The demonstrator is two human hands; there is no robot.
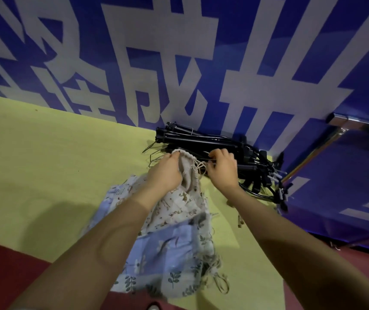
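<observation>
A small beige drawstring bag (188, 173) is held up over the yellow-green table (44, 171). My left hand (165, 173) grips its gathered top edge from the left. My right hand (222, 168) pinches the bag's light drawstring cord just to the right, in front of a pile of black clip hangers (219, 144). Below my hands lies a heap of printed cloth bags (174, 242), beige and light blue with leaf and animal patterns, their cords trailing off the near end.
A blue banner wall with large white characters (179, 63) rises right behind the table. A chrome rail (317, 148) slants at the right. The hangers spread to the table's right edge. Dark red floor (4, 271) shows at the near left.
</observation>
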